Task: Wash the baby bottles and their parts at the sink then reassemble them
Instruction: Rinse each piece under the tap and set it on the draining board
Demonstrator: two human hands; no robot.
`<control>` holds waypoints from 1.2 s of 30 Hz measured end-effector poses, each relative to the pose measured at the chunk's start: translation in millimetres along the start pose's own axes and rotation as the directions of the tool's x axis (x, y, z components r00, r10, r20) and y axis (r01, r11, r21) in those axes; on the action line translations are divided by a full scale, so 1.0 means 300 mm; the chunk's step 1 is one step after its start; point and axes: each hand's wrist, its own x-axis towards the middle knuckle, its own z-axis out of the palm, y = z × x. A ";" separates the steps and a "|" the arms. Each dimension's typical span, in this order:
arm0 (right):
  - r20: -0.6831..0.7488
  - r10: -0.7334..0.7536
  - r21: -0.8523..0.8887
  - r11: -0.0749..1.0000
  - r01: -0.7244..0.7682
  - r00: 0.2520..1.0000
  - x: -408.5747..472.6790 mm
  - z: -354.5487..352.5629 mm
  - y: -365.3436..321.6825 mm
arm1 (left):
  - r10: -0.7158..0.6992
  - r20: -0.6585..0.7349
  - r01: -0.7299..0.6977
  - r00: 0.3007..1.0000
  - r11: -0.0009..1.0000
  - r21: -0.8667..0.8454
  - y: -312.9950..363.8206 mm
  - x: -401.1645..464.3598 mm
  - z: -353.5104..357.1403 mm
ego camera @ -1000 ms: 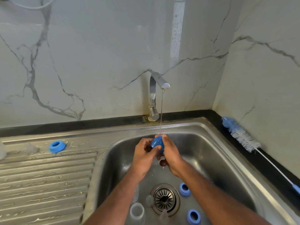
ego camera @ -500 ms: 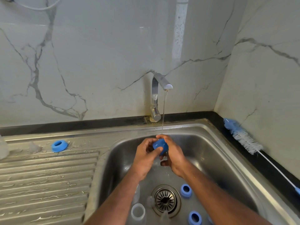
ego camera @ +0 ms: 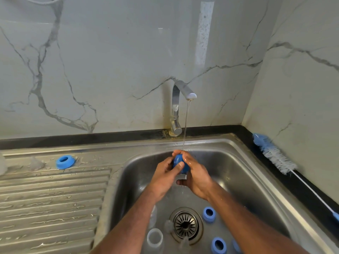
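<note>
Since a second ago the blue cap (ego camera: pixel 178 165) has turned a little between the palms, and both hands have stayed under the thin stream from the tap (ego camera: pixel 180 99). The left hand (ego camera: pixel 164 177) grips the cap with its thumb curled across the near face; the right hand (ego camera: pixel 197 176) cups it from the far side, fingers wrapped over the top. The cap sits between both hands, above the sink (ego camera: pixel 244 173), directly below the spout, its long axis tilted roughly upright. Something pale shows beneath it; what it is I cannot tell. Neither hand is nearer. More blue rings (ego camera: pixel 209 214) and a clear bottle (ego camera: pixel 155 237) wait by the drain (ego camera: pixel 185 224).
</note>
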 end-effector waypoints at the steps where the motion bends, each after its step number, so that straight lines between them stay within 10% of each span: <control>1: -0.026 -0.011 -0.028 1.000 0.010 1.000 0.000 0.006 0.003 | 0.004 0.005 -0.004 1.000 1.000 0.012 0.001 0.003 -0.002; 8: -0.202 -0.046 -0.060 0.998 0.034 0.978 0.015 0.060 0.017 | 0.153 -0.011 -0.143 0.988 0.949 0.280 -0.002 0.006 0.012; 12: -0.001 -0.017 0.094 0.995 0.017 1.000 0.011 0.009 -0.018 | -0.017 0.045 0.020 0.999 0.998 -0.056 0.004 0.016 -0.011; 19: 0.129 0.015 -0.032 0.999 -0.011 0.992 0.001 -0.005 -0.006 | -0.348 0.143 0.372 0.927 0.795 -0.479 0.049 0.005 -0.030; 32: -0.385 -0.005 -0.467 0.864 -0.190 0.923 0.035 -0.012 0.017 | -0.418 0.075 0.424 0.906 0.885 -0.190 0.007 -0.011 0.041; 36: -0.207 0.091 -0.440 0.880 -0.176 0.974 0.029 -0.017 0.000 | -0.405 0.049 0.406 0.913 0.890 -0.208 0.002 0.003 0.029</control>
